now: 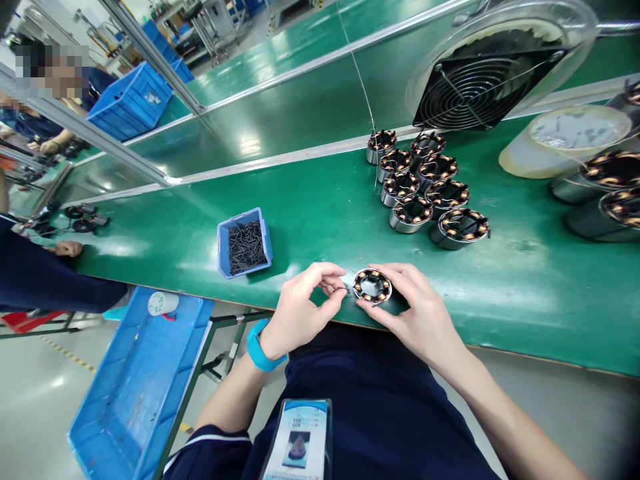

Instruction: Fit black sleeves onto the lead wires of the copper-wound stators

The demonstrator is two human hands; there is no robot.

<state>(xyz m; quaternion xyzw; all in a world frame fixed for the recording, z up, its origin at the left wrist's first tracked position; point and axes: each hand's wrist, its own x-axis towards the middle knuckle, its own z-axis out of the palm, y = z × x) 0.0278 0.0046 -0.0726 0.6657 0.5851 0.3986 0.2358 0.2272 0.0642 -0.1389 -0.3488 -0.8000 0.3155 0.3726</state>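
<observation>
My right hand (417, 310) is wrapped round a motor stator (358, 293), a metal ring with copper windings and black parts inside, close to the table's front edge. Just left of it, my left hand (313, 300) has thumb and fingers pinched on a small dark piece (347, 290), too small to make out fully. Thin wire seems to stick out of the stator towards those fingertips. A small blue bin (220, 250) full of short black tube-like pieces (247, 245) stands to the left on the green table.
Two rows of similar stators (410, 212) stand beyond my right hand. Further back are a black fan (467, 93) and a whitish tub (525, 150); larger stators (590, 223) sit far right. At lower left lies a big blue crate (135, 393). A co-worker's sleeve (55, 287) reaches in from the left.
</observation>
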